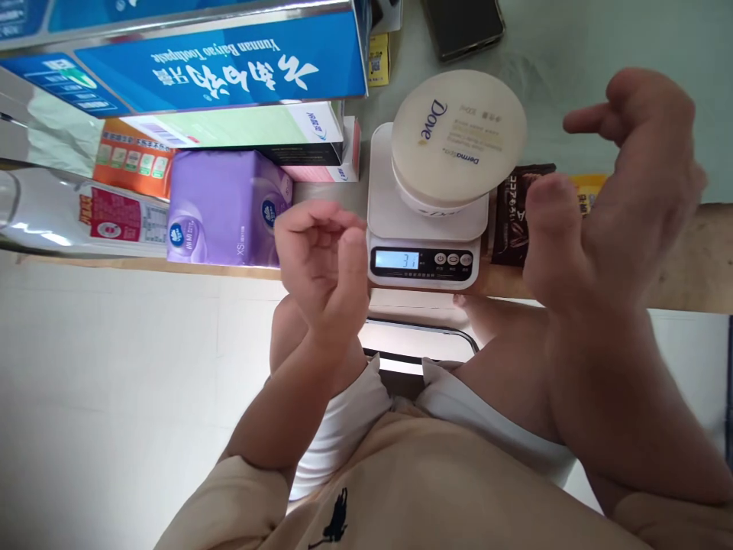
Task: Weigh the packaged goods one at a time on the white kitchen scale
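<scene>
A round cream-coloured Dove jar (458, 137) rests on a white kitchen scale (381, 206), its lid facing up. The scale's lit display (396, 260) shows digits too blurred to read surely. My left hand (321, 263) hovers just left of the scale near the table edge, palm up and fingers loosely curled, holding nothing. To the right of the jar, my right hand (624, 191) is raised with the thumb and fingers well apart, nothing in it. Partly behind that thumb lies a dark brown snack packet (515, 218).
On the left stand a blue toothpaste box (229, 65), a purple tissue pack (223, 206), an orange packet (131, 160) and a clear bottle (69, 210). A black phone-like object (465, 27) lies at the back. The wooden table edge (687, 260) runs across the front.
</scene>
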Demonstrator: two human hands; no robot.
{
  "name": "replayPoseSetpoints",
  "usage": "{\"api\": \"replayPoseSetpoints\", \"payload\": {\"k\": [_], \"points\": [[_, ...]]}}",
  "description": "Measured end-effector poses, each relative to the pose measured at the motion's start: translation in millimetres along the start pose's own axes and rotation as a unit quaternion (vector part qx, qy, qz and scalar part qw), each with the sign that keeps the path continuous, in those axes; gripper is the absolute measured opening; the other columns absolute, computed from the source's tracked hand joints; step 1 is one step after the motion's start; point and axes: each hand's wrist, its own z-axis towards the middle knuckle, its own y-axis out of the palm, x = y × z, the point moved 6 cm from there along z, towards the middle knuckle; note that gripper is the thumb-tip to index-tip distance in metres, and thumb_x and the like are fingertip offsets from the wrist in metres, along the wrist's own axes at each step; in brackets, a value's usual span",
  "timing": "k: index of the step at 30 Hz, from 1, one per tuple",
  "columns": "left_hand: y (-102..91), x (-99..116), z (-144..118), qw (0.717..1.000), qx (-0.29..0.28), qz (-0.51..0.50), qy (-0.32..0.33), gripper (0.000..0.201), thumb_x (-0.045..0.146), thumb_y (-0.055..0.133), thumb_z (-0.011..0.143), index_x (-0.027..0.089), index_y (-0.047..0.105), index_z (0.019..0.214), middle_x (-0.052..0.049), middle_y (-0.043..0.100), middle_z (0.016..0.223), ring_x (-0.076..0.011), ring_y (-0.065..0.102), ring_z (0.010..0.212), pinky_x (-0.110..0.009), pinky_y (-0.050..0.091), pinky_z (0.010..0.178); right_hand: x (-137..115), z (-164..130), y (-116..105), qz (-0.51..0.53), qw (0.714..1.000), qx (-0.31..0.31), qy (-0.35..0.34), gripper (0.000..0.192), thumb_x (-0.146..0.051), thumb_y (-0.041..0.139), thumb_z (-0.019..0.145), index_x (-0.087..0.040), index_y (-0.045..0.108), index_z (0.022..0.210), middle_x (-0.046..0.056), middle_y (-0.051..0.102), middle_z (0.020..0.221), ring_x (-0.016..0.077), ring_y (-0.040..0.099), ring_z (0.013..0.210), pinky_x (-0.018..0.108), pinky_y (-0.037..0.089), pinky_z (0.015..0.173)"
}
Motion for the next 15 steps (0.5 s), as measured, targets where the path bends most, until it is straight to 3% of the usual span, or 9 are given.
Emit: {"api": "replayPoseSetpoints", "payload": {"k": [3, 7, 11, 15], "points": [[0.7, -3.5, 5.5, 0.999, 0.039, -0.014, -0.012, 0.023, 0.048, 0.085, 0.101, 0.027, 0.078, 0.097, 0.007, 0.065, 0.067, -0.0079, 0.062, 0.053, -0.024, 0.053, 0.052, 8.3, -2.2, -0.9, 0.0, 1.0, 0.017, -0.019, 0.071, -0.068, 0.04, 0.108, -0.019, 0.058, 0.157, 0.016, 0.07, 0.135, 0.035, 0.078, 0.118, 0.069, 0.052, 0.106], [0.5, -16.1, 6.1, 0.997, 0.045, 0.017, -0.059, 0.041, 0.065, 0.077, 0.103, 0.025, 0.076, 0.106, 0.005, 0.07, 0.073, -0.0082, 0.063, 0.055, -0.025, 0.056, 0.056, 18.2, -3.4, 2.1, 0.009, 0.999, 0.033, -0.03, 0.069, -0.066, 0.039, 0.108, -0.02, 0.058, 0.155, 0.016, 0.069, 0.136, 0.0338, 0.078, 0.118, 0.066, 0.053, 0.106], [2.9, -18.9, 4.8, 0.999, 0.017, 0.013, -0.03, 0.011, 0.036, 0.074, 0.106, 0.026, 0.077, 0.112, -0.001, 0.078, 0.1, -0.0135, 0.073, 0.079, -0.032, 0.065, 0.077, 25.4, -2.4, 4.3, 0.025, 0.998, 0.039, -0.035, 0.068, -0.066, 0.039, 0.106, -0.02, 0.058, 0.153, 0.017, 0.069, 0.137, 0.0338, 0.078, 0.118, 0.062, 0.055, 0.102], [5.4, -16.6, 4.0, 0.999, 0.031, 0.006, 0.023, 0.014, 0.013, 0.075, 0.09, 0.025, 0.07, 0.086, 0.0, 0.064, 0.087, -0.0139, 0.062, 0.075, -0.03, 0.052, 0.066, 32.9, -3.0, 13.5, 0.011, 0.999, 0.02, 0.033, 0.073, -0.073, 0.041, 0.101, -0.02, 0.06, 0.148, 0.018, 0.071, 0.136, 0.0356, 0.077, 0.123, 0.064, 0.052, 0.106]]}}
